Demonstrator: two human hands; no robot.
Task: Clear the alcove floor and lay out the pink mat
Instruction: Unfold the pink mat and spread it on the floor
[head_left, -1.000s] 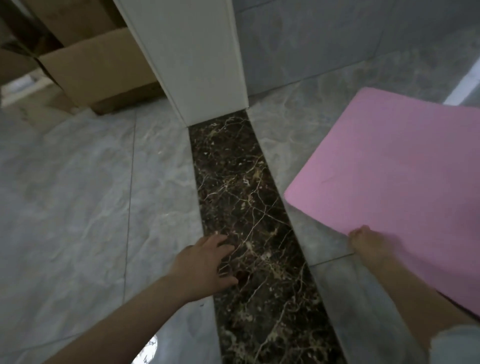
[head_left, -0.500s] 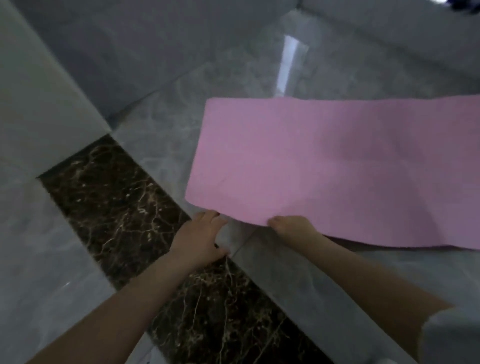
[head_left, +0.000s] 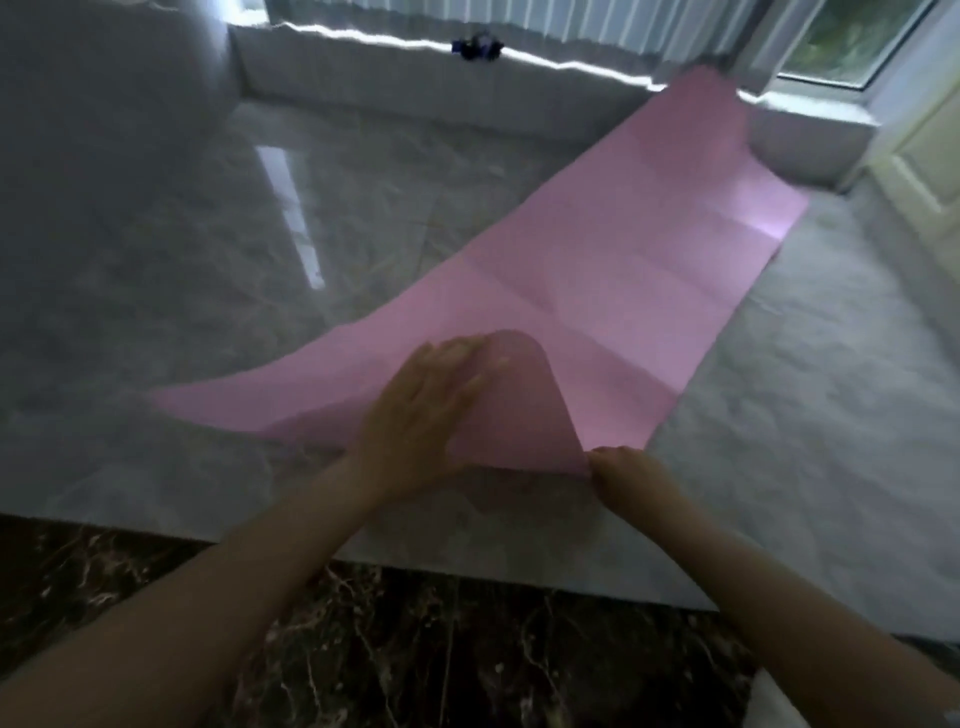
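Note:
A long pink mat (head_left: 613, 260) stretches diagonally over the grey marble alcove floor (head_left: 260, 260), its far end reaching up against the low ledge at the back right. Fold creases cross it. Its near right corner is lifted and curled over toward me. My left hand (head_left: 415, 415) lies flat with spread fingers on the mat beside that curl. My right hand (head_left: 628, 478) pinches the near edge of the curled corner.
A dark brown veined marble strip (head_left: 415, 649) runs along the bottom under my forearms. A low grey ledge (head_left: 415, 83) with a small dark blue object (head_left: 478, 49) borders the back. A window (head_left: 862, 36) and a cream door (head_left: 930, 156) stand at the right.
The view swung right from the white wall and cardboard boxes into the alcove. The mat now lies stretched out long, my left hand moved onto it, and the near corner has curled up.

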